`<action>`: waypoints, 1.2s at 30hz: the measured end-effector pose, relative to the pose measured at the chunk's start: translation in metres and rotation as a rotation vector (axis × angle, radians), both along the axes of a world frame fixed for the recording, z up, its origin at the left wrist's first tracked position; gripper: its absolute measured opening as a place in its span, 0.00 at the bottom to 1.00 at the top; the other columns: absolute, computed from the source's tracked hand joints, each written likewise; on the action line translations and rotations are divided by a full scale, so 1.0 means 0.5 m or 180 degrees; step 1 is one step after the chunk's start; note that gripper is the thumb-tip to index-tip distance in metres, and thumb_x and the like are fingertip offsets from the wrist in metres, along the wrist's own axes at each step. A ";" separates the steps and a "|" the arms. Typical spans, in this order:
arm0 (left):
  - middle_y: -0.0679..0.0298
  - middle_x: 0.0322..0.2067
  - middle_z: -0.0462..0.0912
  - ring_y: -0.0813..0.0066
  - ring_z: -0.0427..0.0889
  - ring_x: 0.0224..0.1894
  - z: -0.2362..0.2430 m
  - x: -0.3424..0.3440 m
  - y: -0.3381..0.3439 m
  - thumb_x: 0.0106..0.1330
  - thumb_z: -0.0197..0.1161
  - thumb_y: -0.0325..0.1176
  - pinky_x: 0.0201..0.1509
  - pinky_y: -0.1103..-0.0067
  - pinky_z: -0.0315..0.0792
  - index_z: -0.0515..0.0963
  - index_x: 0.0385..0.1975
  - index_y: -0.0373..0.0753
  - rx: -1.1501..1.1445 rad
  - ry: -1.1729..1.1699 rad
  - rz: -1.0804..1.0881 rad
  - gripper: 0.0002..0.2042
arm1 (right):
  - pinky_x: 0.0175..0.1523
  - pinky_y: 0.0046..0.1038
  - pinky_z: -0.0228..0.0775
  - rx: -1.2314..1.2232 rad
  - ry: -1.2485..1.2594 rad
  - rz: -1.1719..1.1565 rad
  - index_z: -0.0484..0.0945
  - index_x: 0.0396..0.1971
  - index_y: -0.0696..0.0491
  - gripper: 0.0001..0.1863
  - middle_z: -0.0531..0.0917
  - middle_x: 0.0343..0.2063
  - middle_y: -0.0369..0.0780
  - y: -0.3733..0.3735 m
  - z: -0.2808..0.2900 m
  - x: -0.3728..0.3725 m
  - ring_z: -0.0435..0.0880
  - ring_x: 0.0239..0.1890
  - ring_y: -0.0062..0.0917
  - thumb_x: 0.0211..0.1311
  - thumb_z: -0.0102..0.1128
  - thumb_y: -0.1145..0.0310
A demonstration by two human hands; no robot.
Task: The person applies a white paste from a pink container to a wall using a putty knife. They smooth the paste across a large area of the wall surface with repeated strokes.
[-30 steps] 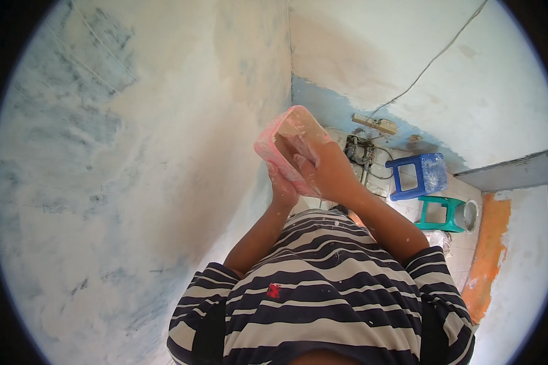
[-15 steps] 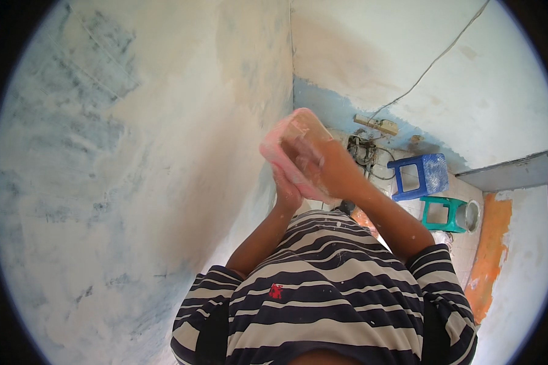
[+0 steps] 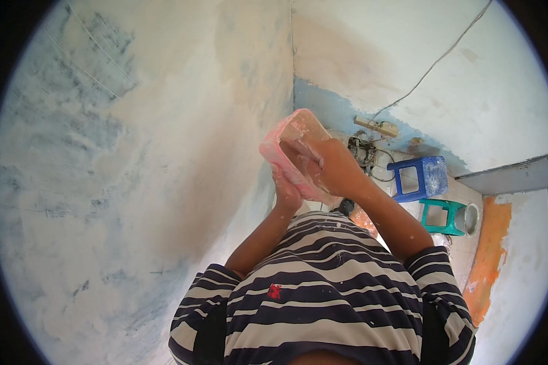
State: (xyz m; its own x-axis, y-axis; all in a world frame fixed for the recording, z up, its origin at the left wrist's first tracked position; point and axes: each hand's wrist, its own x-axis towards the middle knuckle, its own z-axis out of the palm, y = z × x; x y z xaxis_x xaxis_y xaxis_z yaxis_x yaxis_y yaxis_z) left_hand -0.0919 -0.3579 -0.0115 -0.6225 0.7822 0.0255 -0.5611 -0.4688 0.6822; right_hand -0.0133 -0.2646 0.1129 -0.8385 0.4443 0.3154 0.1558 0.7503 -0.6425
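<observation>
A pink plastic container [image 3: 277, 140], smeared with pale paste and brown inside, is tilted in front of me. My left hand [image 3: 285, 187] grips it from below along its lower left side. My right hand [image 3: 333, 169] reaches into it from the right, fingers bent; whatever they may hold inside is hard to make out. Pale specks dot my hands and forearms.
A patchy plastered wall [image 3: 122, 152] stands close on my left, meeting another wall [image 3: 408, 36] with a hanging cable. On the tiled floor are tangled cords [image 3: 362, 152], a power strip [image 3: 374, 126], a blue stool [image 3: 432, 176], a green stool [image 3: 450, 219] and a pale bucket [image 3: 469, 220].
The container and both hands have shifted slightly right and down since a second ago. My right hand, blurred by motion half a second ago, is sharper now, still inside the container.
</observation>
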 end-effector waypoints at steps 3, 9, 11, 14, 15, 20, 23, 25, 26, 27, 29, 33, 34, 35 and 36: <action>0.60 0.63 0.63 0.65 0.62 0.65 -0.006 0.001 0.000 0.72 0.35 0.60 0.69 0.68 0.58 0.54 0.67 0.40 0.0133 -0.0156 -0.0067 0.33 | 0.35 0.38 0.70 -0.0082 0.0241 0.0200 0.73 0.49 0.56 0.19 0.80 0.28 0.53 0.000 -0.008 0.010 0.79 0.32 0.51 0.55 0.56 0.73; 0.60 0.63 0.64 0.66 0.63 0.65 0.012 0.018 -0.004 0.72 0.36 0.61 0.69 0.68 0.57 0.55 0.67 0.38 0.0099 -0.0166 0.0008 0.34 | 0.34 0.39 0.70 -0.0327 -0.0320 -0.0323 0.73 0.50 0.56 0.19 0.79 0.26 0.53 0.017 0.038 0.034 0.79 0.30 0.51 0.56 0.56 0.74; 0.60 0.63 0.64 0.65 0.63 0.65 0.013 0.027 -0.005 0.72 0.36 0.61 0.69 0.68 0.57 0.54 0.67 0.38 0.0037 -0.0167 0.0070 0.35 | 0.34 0.39 0.70 -0.0137 -0.0251 -0.0526 0.73 0.50 0.56 0.19 0.79 0.26 0.53 0.020 0.036 0.034 0.79 0.30 0.51 0.56 0.55 0.74; 0.60 0.63 0.63 0.64 0.63 0.65 0.014 0.031 -0.004 0.71 0.36 0.62 0.69 0.68 0.57 0.54 0.67 0.38 -0.0068 -0.0113 -0.0113 0.35 | 0.36 0.39 0.70 -0.0122 -0.0416 -0.0192 0.73 0.50 0.54 0.20 0.80 0.28 0.53 0.009 0.005 0.026 0.79 0.32 0.51 0.55 0.55 0.75; 0.60 0.63 0.63 0.64 0.63 0.65 0.013 0.033 -0.006 0.71 0.37 0.61 0.69 0.68 0.57 0.54 0.67 0.38 -0.0001 -0.0091 -0.0052 0.35 | 0.37 0.39 0.70 -0.0152 -0.0092 0.0047 0.74 0.50 0.54 0.20 0.80 0.30 0.53 -0.005 -0.006 0.027 0.79 0.33 0.50 0.55 0.55 0.75; 0.60 0.62 0.64 0.65 0.64 0.65 0.005 0.034 -0.015 0.73 0.35 0.58 0.67 0.67 0.61 0.54 0.66 0.41 0.0038 -0.0108 -0.0002 0.31 | 0.40 0.40 0.71 -0.0737 -0.0164 0.0147 0.75 0.49 0.54 0.19 0.80 0.34 0.54 -0.016 0.016 0.047 0.79 0.38 0.50 0.55 0.55 0.76; 0.60 0.63 0.63 0.64 0.62 0.66 0.012 0.042 -0.021 0.72 0.37 0.60 0.70 0.68 0.56 0.54 0.67 0.38 0.0221 -0.0303 -0.0033 0.34 | 0.41 0.39 0.71 -0.0226 -0.0201 0.0185 0.75 0.48 0.55 0.19 0.80 0.34 0.54 -0.014 0.053 0.058 0.79 0.37 0.51 0.53 0.55 0.76; 0.60 0.63 0.63 0.64 0.62 0.66 0.033 0.053 -0.018 0.72 0.38 0.60 0.70 0.68 0.56 0.54 0.67 0.38 -0.0149 -0.0030 0.0054 0.34 | 0.40 0.40 0.71 -0.0607 -0.0403 -0.0473 0.75 0.49 0.55 0.19 0.80 0.34 0.54 0.007 0.075 0.054 0.79 0.36 0.51 0.53 0.55 0.77; 0.60 0.63 0.63 0.64 0.62 0.66 0.018 0.054 -0.018 0.72 0.38 0.60 0.70 0.68 0.56 0.54 0.67 0.38 -0.0142 -0.0034 0.0056 0.34 | 0.40 0.40 0.71 -0.0600 -0.0407 -0.0471 0.75 0.49 0.55 0.19 0.80 0.34 0.54 0.003 0.063 0.053 0.79 0.36 0.51 0.53 0.55 0.77; 0.60 0.63 0.63 0.64 0.62 0.65 -0.007 0.050 -0.017 0.72 0.37 0.60 0.69 0.68 0.56 0.54 0.67 0.39 -0.0128 0.0008 0.0066 0.33 | 0.39 0.40 0.71 -0.0353 -0.0271 -0.0300 0.75 0.49 0.56 0.20 0.80 0.33 0.54 -0.007 0.039 0.048 0.79 0.35 0.51 0.54 0.55 0.77; 0.60 0.63 0.63 0.65 0.63 0.65 -0.012 0.046 -0.010 0.72 0.36 0.59 0.69 0.68 0.57 0.54 0.67 0.39 -0.0090 0.0059 0.0052 0.33 | 0.39 0.40 0.71 -0.0082 -0.0126 -0.0154 0.75 0.50 0.56 0.20 0.80 0.32 0.54 -0.019 0.011 0.044 0.79 0.34 0.50 0.54 0.56 0.76; 0.61 0.63 0.63 0.66 0.63 0.65 -0.010 0.040 -0.019 0.74 0.34 0.57 0.69 0.69 0.57 0.55 0.66 0.38 0.0235 -0.0369 0.0016 0.31 | 0.37 0.39 0.71 -0.0012 0.0088 0.0360 0.74 0.53 0.54 0.23 0.81 0.31 0.53 -0.016 0.018 0.055 0.80 0.32 0.49 0.53 0.56 0.77; 0.61 0.63 0.63 0.66 0.63 0.65 -0.007 0.038 -0.019 0.74 0.33 0.57 0.69 0.69 0.57 0.55 0.66 0.38 0.0090 -0.0471 0.0112 0.31 | 0.37 0.39 0.71 -0.0373 -0.0357 0.0349 0.74 0.53 0.53 0.24 0.81 0.31 0.52 -0.006 0.035 0.061 0.80 0.31 0.48 0.52 0.56 0.77; 0.61 0.63 0.63 0.66 0.63 0.65 -0.004 0.039 -0.020 0.74 0.33 0.57 0.69 0.69 0.57 0.55 0.66 0.38 0.0104 -0.0454 0.0119 0.31 | 0.37 0.39 0.71 -0.0358 -0.0341 0.0358 0.74 0.53 0.53 0.24 0.81 0.31 0.52 0.004 0.051 0.064 0.80 0.31 0.48 0.52 0.56 0.77; 0.61 0.63 0.63 0.66 0.63 0.64 0.004 0.047 -0.024 0.74 0.34 0.57 0.69 0.69 0.57 0.55 0.66 0.38 0.0114 -0.0131 0.0042 0.31 | 0.37 0.39 0.71 -0.0599 -0.0381 0.0050 0.74 0.53 0.53 0.24 0.81 0.31 0.52 0.013 0.064 0.069 0.79 0.31 0.49 0.53 0.56 0.76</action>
State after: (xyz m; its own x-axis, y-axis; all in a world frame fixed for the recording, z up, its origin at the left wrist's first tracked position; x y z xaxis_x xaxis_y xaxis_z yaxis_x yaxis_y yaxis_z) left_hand -0.0684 -0.3697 -0.0095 -0.6340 0.7729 0.0274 -0.5819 -0.5001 0.6414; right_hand 0.0214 -0.2582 0.1449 -0.8723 0.4724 0.1261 0.2285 0.6218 -0.7491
